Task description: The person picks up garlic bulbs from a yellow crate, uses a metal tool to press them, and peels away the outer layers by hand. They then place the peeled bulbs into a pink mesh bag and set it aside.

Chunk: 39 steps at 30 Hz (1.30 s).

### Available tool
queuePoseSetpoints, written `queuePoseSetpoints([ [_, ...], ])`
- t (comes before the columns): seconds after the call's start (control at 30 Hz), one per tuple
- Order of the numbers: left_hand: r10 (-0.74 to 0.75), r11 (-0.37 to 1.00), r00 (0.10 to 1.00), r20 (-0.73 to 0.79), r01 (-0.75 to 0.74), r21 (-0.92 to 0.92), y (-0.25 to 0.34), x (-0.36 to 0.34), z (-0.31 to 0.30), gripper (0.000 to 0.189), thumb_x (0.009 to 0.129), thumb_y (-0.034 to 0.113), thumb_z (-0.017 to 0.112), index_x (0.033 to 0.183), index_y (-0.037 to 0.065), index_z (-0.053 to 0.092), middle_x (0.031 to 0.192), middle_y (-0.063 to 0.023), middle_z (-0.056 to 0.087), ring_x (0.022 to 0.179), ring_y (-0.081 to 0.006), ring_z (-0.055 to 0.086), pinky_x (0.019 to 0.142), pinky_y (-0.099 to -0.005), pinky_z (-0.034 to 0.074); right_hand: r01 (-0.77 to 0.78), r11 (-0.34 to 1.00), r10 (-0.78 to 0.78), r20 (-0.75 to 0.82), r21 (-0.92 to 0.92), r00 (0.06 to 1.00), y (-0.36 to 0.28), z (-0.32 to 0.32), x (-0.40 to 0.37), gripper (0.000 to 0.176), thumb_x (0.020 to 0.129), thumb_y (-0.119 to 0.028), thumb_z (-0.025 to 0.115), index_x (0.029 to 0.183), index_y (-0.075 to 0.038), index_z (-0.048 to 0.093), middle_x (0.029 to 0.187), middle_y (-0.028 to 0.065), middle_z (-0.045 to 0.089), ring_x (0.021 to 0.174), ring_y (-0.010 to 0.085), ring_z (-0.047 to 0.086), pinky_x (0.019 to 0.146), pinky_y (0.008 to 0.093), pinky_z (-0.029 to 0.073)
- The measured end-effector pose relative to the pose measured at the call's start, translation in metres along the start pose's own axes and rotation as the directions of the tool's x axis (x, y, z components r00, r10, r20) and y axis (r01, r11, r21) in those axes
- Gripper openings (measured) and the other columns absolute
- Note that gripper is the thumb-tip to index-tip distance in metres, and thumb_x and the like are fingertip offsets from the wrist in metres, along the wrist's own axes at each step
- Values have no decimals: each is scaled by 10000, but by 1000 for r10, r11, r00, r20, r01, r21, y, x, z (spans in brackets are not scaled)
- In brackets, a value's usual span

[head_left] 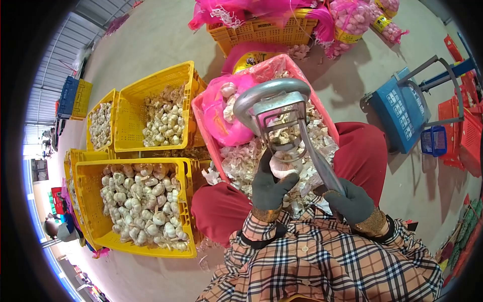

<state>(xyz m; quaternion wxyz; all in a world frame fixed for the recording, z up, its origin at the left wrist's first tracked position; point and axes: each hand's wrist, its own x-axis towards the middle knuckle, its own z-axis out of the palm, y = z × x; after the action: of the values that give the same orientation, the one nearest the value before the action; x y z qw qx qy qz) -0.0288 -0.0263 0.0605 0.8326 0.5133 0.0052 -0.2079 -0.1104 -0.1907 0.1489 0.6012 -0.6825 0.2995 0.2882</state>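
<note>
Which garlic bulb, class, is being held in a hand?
The bulb in the left hand, right by the metal tool; other bulbs lie in yellow crates or pink netting.

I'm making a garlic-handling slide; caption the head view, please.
Gloved left hand holds a garlic bulb at a metal tool, right hand on its lever, above papery skins.

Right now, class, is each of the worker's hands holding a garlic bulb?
No, the left hand holds a garlic bulb, while the right hand grips the long metal handle.
</note>
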Motion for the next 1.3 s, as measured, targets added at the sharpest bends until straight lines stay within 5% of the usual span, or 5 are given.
queuePoseSetpoints([
  [0.4,-184,969,965,-189,211,132,16,0,13,578,684,-24,661,1218,-30,440,1064,-89,563,908,-141,560,761,-251,477,-111,978,82,161,179,984,-6,-7,-6,357,849,-331,549,1016,-15,549,648,5,505,567,59,481,520,226,399],
  [1.03,-176,920,984,25,174,-352,0,7,-4,388,767,8,574,1144,-14,482,991,-107,607,815,-175,607,689,-249,496,507,861,-506,14,-38,862,81,-2,123,332,815,-354,594,933,-45,572,671,42,538,623,125,510,595,290,430],
  [1.2,-200,949,980,4,195,-249,-35,21,-34,408,785,284,662,1032,-9,523,931,-114,594,817,-229,601,747,-334,518,548,830,-556,-93,-104,826,88,0,129,311,828,-344,587,912,-45,573,655,30,517,594,114,493,558,274,419],
  [1.23,-287,874,951,116,309,-375,-61,29,-59,362,854,319,571,1002,-8,529,880,-100,584,777,-215,590,760,-314,503,547,830,-556,-80,-106,828,81,3,117,311,828,-344,587,912,-45,573,655,30,517,594,114,493,558,274,419],
  [1.3,133,608,782,609,421,-674,-53,36,-49,370,905,349,474,993,-5,533,855,-86,569,818,-211,578,790,-295,483,275,956,-271,-55,97,961,55,7,81,328,834,-345,583,903,-24,576,622,21,497,529,83,460,487,237,386],
])
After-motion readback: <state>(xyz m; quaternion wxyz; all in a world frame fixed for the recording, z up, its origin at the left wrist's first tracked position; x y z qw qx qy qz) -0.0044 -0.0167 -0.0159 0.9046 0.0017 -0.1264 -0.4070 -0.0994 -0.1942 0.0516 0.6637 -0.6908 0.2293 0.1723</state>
